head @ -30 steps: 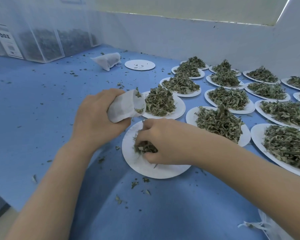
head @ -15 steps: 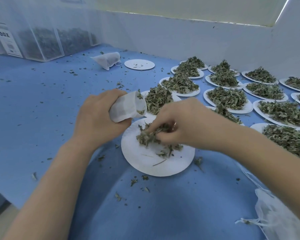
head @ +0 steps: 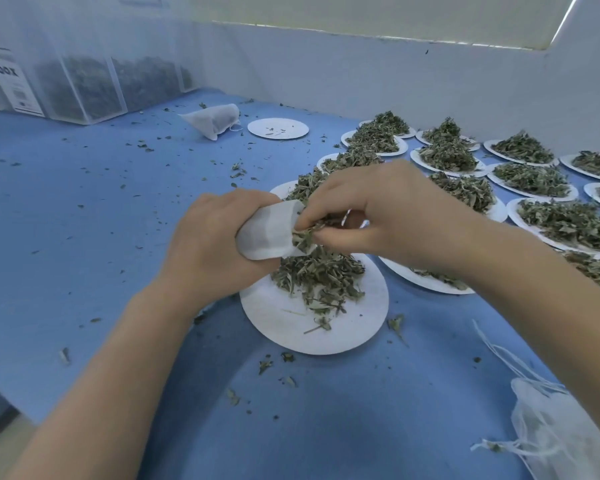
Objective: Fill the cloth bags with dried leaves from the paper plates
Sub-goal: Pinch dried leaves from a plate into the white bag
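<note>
My left hand point(head: 208, 240) grips a small white cloth bag point(head: 269, 232) above the nearest paper plate point(head: 284, 323), its mouth turned to the right. My right hand point(head: 371, 209) pinches a bunch of dried leaves point(head: 305, 235) at the bag's mouth. A loose heap of dried leaves point(head: 321, 275) lies on the nearest plate under both hands. Several more paper plates point(head: 548, 223) heaped with leaves fill the table to the right and behind.
A filled cloth bag point(head: 212, 120) lies at the back beside a nearly bare plate point(head: 278, 128). Clear bins point(head: 84, 88) of leaves stand at the back left. Cloth bags with drawstrings point(head: 555, 434) lie at the lower right. Leaf crumbs dot the blue table point(head: 66, 220).
My right hand rose from the plate with a pinch of leaves and moved left to the bag's mouth. The left hand held the bag nearly still.
</note>
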{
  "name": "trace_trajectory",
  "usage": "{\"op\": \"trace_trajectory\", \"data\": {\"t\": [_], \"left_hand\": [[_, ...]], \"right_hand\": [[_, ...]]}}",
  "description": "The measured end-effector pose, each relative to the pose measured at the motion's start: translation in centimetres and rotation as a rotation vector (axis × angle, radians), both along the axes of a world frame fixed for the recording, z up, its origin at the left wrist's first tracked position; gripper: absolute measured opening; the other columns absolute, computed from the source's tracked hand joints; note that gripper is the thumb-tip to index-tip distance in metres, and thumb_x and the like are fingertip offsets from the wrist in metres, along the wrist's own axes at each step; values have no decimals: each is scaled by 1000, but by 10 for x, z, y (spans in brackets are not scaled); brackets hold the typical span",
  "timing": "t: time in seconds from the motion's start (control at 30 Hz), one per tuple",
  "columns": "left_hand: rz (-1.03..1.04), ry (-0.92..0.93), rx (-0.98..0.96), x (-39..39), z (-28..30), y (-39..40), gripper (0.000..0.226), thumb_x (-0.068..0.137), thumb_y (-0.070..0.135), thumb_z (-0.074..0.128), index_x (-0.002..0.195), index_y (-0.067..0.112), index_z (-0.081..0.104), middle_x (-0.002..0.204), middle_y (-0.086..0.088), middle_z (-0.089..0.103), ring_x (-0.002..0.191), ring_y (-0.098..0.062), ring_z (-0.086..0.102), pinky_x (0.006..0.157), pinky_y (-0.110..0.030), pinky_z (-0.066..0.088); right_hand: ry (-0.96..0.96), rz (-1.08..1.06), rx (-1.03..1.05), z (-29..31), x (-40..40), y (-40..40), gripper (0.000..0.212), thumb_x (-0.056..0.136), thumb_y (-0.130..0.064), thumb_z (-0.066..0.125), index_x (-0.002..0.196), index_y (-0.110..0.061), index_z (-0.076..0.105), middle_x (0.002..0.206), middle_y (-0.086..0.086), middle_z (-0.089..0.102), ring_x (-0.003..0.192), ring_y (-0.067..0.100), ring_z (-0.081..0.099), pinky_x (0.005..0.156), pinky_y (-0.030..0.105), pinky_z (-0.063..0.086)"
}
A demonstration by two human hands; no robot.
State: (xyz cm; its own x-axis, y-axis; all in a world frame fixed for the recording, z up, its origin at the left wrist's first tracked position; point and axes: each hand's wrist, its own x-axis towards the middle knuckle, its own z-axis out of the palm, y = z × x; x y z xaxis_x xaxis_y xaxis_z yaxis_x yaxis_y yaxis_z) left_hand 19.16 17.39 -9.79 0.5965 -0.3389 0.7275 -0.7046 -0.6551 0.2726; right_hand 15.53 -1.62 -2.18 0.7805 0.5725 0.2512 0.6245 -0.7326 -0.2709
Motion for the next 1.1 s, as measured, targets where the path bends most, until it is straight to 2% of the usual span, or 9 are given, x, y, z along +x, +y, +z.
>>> {"op": "trace_trajectory", "data": {"t": [0.13,0.23,0.4,0.57,0.7,0.83,0.93,1.03,1.1], "left_hand": [[-4,-41,-32,-2,-1,-7,37,63,27,62,91,4,66,78,-1,64,72,-11,47,63,-21,32],[21,-21,-78,-2,-4,-9,35,58,17,69,91,5,66,77,8,57,71,-10,47,63,-20,34],[22,63,-225,-6,-2,-8,42,60,26,74,100,13,67,82,11,61,74,-12,55,65,-28,45],[6,32,-196,-7,0,-11,44,63,36,67,99,10,67,82,11,60,73,-11,55,63,-30,44],[-6,-14,-213,-5,-2,-10,46,64,41,63,96,7,65,81,16,51,72,-1,47,63,-12,38],[-30,-41,-161,-2,-5,-10,37,67,39,64,98,21,56,78,13,51,69,-6,47,58,-22,39],[-28,-17,-163,-2,-6,-10,35,67,39,63,97,22,57,79,10,54,69,-10,48,59,-30,40],[-15,37,-141,-3,-3,-8,45,67,44,63,97,11,66,85,3,64,75,-16,54,63,-37,44],[-16,46,-122,-5,-2,-7,47,68,45,62,98,8,67,89,-2,67,77,-22,58,66,-39,46]], "right_hand": [[-80,-14,6,-5,-2,10,26,85,-15,63,108,-25,70,91,-2,70,73,8,57,79,24,44],[-108,-61,96,-11,-2,14,29,82,-11,64,108,-23,70,83,-4,71,76,11,60,76,19,43],[-129,-103,338,-19,0,14,18,77,-8,73,93,-16,75,90,-2,62,72,10,58,79,18,47],[-178,-167,314,-23,0,19,28,74,-7,73,100,-17,73,85,-1,65,73,9,59,80,23,47],[-43,-121,353,-27,-4,23,33,82,-6,64,113,-16,63,95,-4,71,86,-1,59,75,7,44],[16,-42,269,-27,-3,18,24,90,-6,54,114,-11,57,97,-3,72,80,-10,56,66,1,37],[98,-46,448,-24,-2,12,16,85,-4,61,96,-17,61,91,-11,69,88,0,64,82,15,49],[56,-121,667,-24,0,5,22,79,-8,71,83,-22,55,86,-2,69,78,17,66,76,33,56],[30,-187,698,-25,4,2,23,80,-10,69,87,-26,54,94,0,65,79,19,63,76,34,55]]}}
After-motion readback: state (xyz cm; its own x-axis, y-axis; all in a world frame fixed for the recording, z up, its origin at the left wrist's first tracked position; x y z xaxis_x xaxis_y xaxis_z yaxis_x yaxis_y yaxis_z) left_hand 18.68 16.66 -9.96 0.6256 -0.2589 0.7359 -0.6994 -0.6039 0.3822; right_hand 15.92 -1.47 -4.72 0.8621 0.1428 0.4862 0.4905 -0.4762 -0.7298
